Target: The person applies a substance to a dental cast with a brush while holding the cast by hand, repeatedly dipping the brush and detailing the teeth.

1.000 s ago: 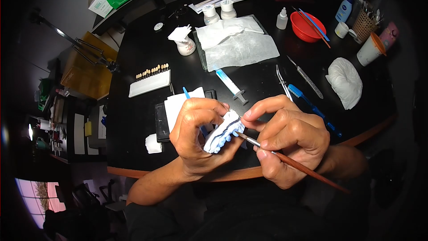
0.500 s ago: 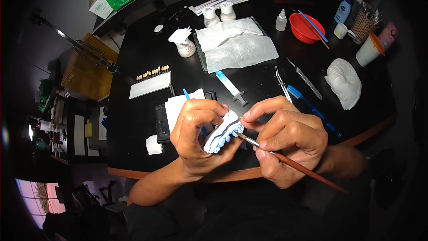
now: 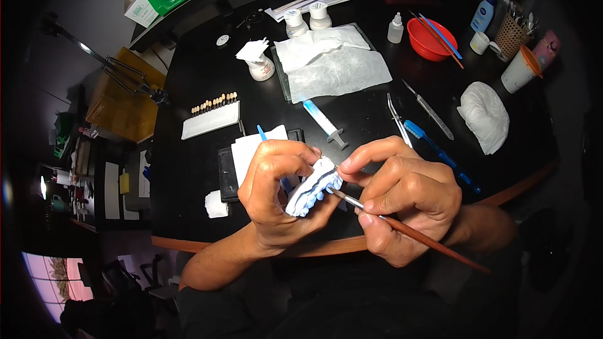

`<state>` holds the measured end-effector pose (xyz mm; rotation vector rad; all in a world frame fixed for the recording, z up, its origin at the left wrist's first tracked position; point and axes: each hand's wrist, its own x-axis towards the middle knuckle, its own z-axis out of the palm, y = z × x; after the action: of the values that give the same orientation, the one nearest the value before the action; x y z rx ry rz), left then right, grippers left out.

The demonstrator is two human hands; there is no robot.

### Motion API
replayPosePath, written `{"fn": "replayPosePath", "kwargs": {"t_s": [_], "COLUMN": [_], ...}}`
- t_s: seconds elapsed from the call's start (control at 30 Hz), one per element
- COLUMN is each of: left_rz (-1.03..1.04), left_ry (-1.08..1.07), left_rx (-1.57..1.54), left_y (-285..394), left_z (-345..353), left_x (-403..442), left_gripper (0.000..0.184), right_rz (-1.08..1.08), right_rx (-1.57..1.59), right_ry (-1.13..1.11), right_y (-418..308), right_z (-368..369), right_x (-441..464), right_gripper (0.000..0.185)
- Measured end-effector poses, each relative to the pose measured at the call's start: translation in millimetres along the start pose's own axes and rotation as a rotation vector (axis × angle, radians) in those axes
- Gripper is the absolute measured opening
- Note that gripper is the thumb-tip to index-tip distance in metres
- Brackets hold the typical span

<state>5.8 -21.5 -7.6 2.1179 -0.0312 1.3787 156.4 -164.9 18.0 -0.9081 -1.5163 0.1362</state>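
Observation:
My left hand (image 3: pixel 274 191) is closed around a white and blue dental model (image 3: pixel 308 196), its row of teeth turned to the right. Between the thumb and fingers of my right hand (image 3: pixel 408 198) is a fine paintbrush (image 3: pixel 418 233) with a brown wooden handle and a metal collar. The brush tip is at the teeth of the model; whether it touches cannot be made out. My right index fingertip is close to the model's upper end. Behind my left hand, a blue stick (image 3: pixel 261 132) lies over white paper (image 3: pixel 246 160) on a black box.
Beyond my hands lie a syringe (image 3: pixel 325 124), tweezers (image 3: pixel 397 119), a scalpel-like tool (image 3: pixel 432 113) and a blue toothbrush (image 3: pixel 440 154). Farther back are a paper-covered glass slab (image 3: pixel 342 75), a tooth shade guide (image 3: pixel 212 120) and a red bowl (image 3: pixel 429 49). Crumpled tissue (image 3: pixel 483 117) lies at right.
Almost nothing differs. The brush tip and the model have shifted very slightly to the left; both hands keep their grip.

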Motion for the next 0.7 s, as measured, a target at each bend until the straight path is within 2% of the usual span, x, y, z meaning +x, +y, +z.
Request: {"fn": "replayPosePath", "kwargs": {"t_s": [0.2,0.4,0.7], "left_rz": [-0.020,-0.171,-0.217], "left_ry": [-0.018,-0.017,-0.043], "left_rx": [0.022,-0.028,-0.019], "left_y": [1.2,4.1,5.4], "left_z": [-0.9,0.1,0.3], "left_x": [-0.3,-1.4,-0.7], "left_gripper": [0.049,0.046,0.044], "right_rz": [0.006,0.074,0.118], "right_rx": [0.004,0.056,0.082], "right_ry": [0.003,0.096,0.139], "right_y": [0.0,3.2,6.7], "right_z": [0.4,4.6,8.1], "right_x": [-0.8,-4.3,-6.2], "right_gripper": [0.017,0.012,0.012]}}
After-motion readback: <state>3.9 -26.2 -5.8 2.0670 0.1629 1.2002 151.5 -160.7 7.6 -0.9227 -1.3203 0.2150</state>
